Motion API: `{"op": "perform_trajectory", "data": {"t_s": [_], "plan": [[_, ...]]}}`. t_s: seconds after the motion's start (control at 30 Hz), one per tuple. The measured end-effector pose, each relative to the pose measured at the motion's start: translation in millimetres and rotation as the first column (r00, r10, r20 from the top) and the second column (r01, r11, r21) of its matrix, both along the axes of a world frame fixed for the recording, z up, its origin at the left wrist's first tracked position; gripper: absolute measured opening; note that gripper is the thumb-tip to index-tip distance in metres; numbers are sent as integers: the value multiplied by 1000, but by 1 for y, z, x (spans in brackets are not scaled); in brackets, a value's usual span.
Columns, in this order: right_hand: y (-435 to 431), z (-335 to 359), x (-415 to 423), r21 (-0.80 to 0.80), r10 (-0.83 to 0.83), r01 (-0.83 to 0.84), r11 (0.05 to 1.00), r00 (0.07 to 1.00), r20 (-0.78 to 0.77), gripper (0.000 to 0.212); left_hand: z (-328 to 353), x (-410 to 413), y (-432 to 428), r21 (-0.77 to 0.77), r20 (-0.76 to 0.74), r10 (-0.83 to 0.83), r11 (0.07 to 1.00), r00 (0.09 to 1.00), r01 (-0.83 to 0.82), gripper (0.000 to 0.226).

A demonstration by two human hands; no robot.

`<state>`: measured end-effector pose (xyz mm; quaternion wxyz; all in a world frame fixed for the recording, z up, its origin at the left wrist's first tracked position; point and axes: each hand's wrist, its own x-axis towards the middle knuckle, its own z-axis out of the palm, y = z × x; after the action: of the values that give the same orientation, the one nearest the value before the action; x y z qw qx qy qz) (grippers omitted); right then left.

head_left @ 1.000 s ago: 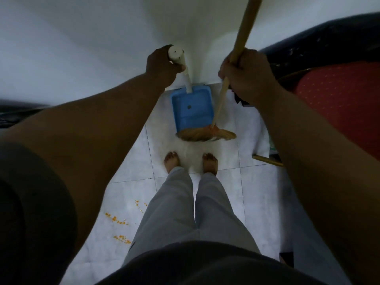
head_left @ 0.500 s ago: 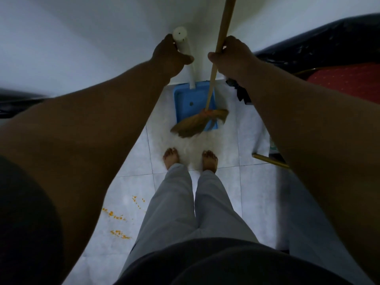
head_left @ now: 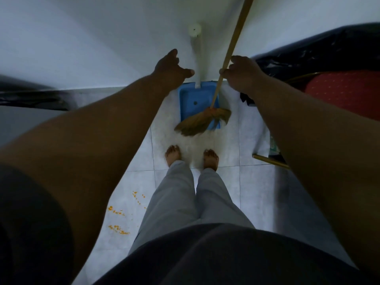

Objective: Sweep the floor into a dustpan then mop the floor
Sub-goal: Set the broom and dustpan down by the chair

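A blue dustpan (head_left: 193, 99) stands on the white tiled floor against the wall, its white handle (head_left: 196, 54) rising upright. My left hand (head_left: 171, 67) is just left of that handle, fingers apart, holding nothing. My right hand (head_left: 241, 74) grips the wooden shaft of the broom (head_left: 232, 44). The straw broom head (head_left: 200, 122) rests at the dustpan's front lip. Orange crumbs (head_left: 119, 219) lie scattered on the tiles to the left of my legs.
My bare feet (head_left: 192, 157) stand just behind the dustpan. A red patterned chair (head_left: 345, 95) and a black plastic bag (head_left: 308, 56) are at the right. A wooden stick (head_left: 269, 160) lies on the floor at the right. A dark object lies along the left wall.
My left hand has let go of the dustpan handle and opened. The handle now stands free by the wall. The broom head stayed at the dustpan's lip.
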<state>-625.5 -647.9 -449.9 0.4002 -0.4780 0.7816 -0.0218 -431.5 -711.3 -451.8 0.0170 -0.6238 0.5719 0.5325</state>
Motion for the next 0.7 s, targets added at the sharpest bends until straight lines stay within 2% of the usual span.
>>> {"op": "perform_trajectory", "data": {"t_s": [0.1,0.2,0.37,0.57,0.7], "plan": [[5,6,7,14,-6,6,1000,1000,-10,44,8,13,7,-23,17,-45,999,999,45,89],[7,22,17,23,-6,6,1000,1000,0,60,20,26,13,-42,57,-96,994,994,99,86],[12,66,37,-29,69,-70,997,997,-32,67,56,58,22,-134,159,-154,975,975,176,84],[17,144,65,-218,1,-12,976,999,-50,62,124,98,25,-237,250,-197,937,948,257,84],[13,198,87,-350,73,-128,928,983,-166,61,172,120,19,-335,304,-185,897,935,287,84]]}}
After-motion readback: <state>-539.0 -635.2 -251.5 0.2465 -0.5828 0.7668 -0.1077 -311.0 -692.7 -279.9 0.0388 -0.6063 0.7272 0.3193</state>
